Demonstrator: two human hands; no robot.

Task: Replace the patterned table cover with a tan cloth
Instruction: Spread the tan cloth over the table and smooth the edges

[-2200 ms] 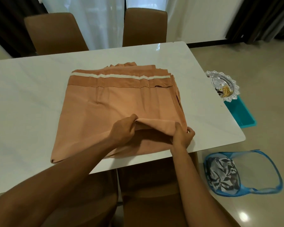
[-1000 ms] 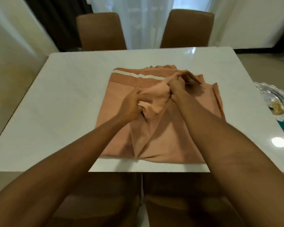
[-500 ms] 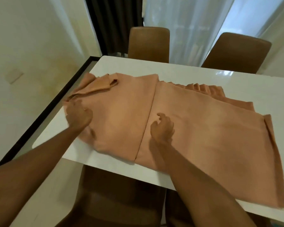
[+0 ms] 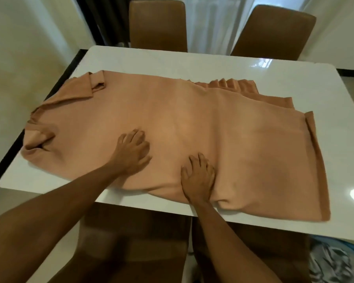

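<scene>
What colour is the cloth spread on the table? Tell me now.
The cloth is plain tan, unpatterned; the head view shows it best.

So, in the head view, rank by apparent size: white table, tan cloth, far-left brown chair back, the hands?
1. White glossy table
2. Tan cloth
3. Far-left brown chair back
4. Left hand and right hand: look alike, smallest despite being nearest the camera

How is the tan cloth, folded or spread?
Partly spread: the tan cloth lies in a strip, pleats stacked behind, table bare around it.
</scene>
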